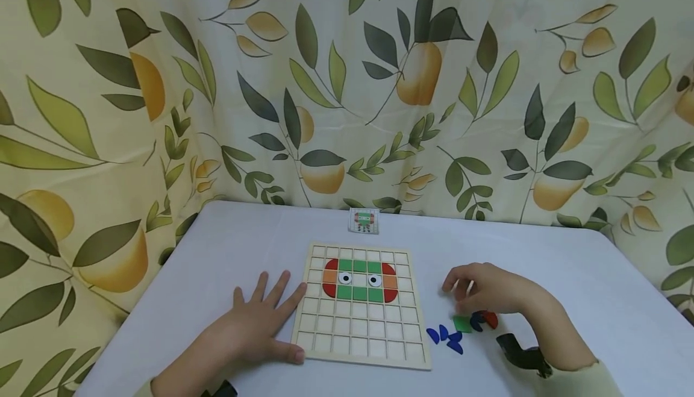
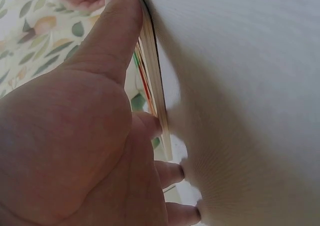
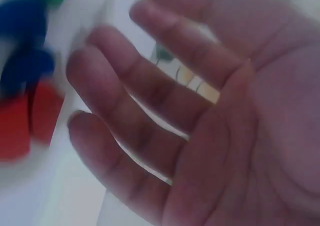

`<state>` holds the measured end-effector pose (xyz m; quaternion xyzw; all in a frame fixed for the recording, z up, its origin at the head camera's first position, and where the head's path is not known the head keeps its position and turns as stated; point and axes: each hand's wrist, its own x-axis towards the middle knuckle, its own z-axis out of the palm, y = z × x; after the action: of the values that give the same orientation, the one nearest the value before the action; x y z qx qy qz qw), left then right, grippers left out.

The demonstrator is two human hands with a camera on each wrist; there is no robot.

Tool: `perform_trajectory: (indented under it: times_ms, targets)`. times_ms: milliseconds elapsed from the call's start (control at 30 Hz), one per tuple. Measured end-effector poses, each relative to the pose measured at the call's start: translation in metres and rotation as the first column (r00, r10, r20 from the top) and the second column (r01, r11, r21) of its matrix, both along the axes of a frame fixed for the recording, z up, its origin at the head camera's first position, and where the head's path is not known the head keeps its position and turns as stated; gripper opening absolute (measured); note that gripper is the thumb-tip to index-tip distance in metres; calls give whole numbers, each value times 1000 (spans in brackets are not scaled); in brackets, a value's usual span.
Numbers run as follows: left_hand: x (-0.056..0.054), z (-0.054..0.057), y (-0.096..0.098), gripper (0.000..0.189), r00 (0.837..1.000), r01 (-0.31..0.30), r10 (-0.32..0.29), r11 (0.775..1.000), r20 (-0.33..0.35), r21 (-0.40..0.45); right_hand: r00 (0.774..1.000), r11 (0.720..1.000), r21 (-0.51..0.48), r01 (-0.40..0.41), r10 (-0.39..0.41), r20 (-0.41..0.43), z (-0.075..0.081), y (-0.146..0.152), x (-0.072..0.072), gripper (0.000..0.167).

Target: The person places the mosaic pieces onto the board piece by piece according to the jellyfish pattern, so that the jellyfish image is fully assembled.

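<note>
A wooden grid board [image 1: 359,329] lies flat on the table. On its upper rows is a pattern of green, red and orange pieces with two eye pieces [image 1: 375,280]. My left hand [image 1: 260,325] has its fingers spread, the thumb and index finger touching the board's left edge; the left wrist view shows the thumb [image 2: 112,36] along that edge. Right of the board, my right hand [image 1: 496,291] hovers over loose pieces, fingers loosely bent and nothing visible in them. Beneath it lie a green square [image 1: 462,324], dark blue pieces [image 3: 27,68] and red pieces [image 3: 15,128].
Several blue half-round pieces [image 1: 455,346] lie by the board's lower right corner. A small picture card [image 1: 364,220] with a similar coloured pattern sits at the table's back edge. Behind the white table [image 1: 244,234] hangs a curtain [image 1: 347,114] with fruit and leaves.
</note>
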<state>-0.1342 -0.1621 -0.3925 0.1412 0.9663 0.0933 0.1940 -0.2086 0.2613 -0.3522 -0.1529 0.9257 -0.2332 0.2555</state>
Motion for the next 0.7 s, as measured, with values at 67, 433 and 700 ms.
perform_trajectory:
  times_ms: [67, 433, 700]
  targets:
    - [0, 0, 0, 118, 1000, 2, -2, 1000, -2, -2, 999, 999, 28, 44, -43, -23, 0, 11, -3, 32]
    - [-1, 0, 0, 118, 1000, 0, 0, 1000, -7, -6, 979, 981, 119, 153, -167, 121, -7, 48, -10, 65]
    - [-2, -1, 2, 119, 1000, -6, 6, 1000, 2, -5, 996, 998, 3, 63, -63, 61, -14, 22, -9, 44]
